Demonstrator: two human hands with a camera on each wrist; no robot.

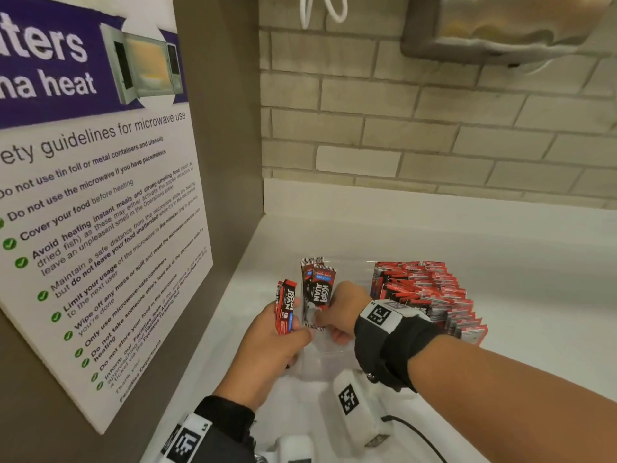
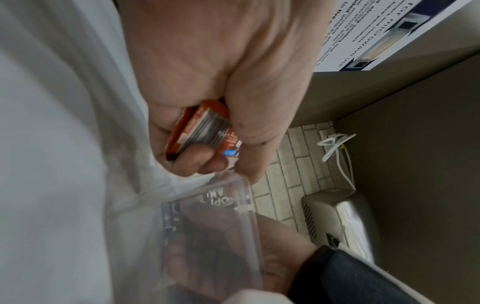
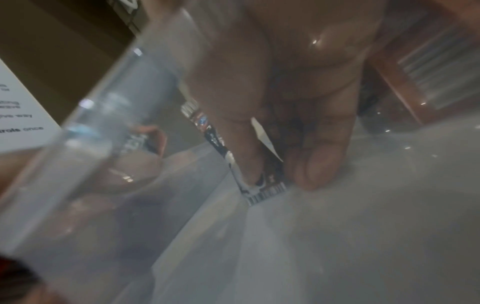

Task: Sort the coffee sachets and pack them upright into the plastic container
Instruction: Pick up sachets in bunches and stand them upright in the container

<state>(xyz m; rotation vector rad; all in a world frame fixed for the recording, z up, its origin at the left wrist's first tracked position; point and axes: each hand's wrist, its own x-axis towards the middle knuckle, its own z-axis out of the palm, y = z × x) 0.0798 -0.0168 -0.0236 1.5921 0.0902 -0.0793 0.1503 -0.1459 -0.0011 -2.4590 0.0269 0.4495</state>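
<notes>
My left hand [image 1: 267, 342] grips a small bundle of red and black sachets [image 1: 284, 307] just outside the left wall of the clear plastic container [image 1: 322, 350]; the left wrist view shows the bundle's end [image 2: 202, 131] wrapped in my curled fingers. Inside the container my right hand [image 1: 337, 314] holds a few black "Kopi Juan" sachets [image 1: 319, 289] upright against the left wall. In the right wrist view their lower ends [image 3: 262, 189] touch the container floor, pinched between my fingers. A big heap of red sachets [image 1: 430, 295] lies to the right.
A microwave guidelines poster [image 1: 96, 182] leans on the brown side wall at left. A brick wall [image 1: 417, 128] rises behind the white counter [image 1: 500, 248], with a steel dispenser [image 1: 500, 25] above. White tagged devices [image 1: 354, 406] and a black cable lie near the front.
</notes>
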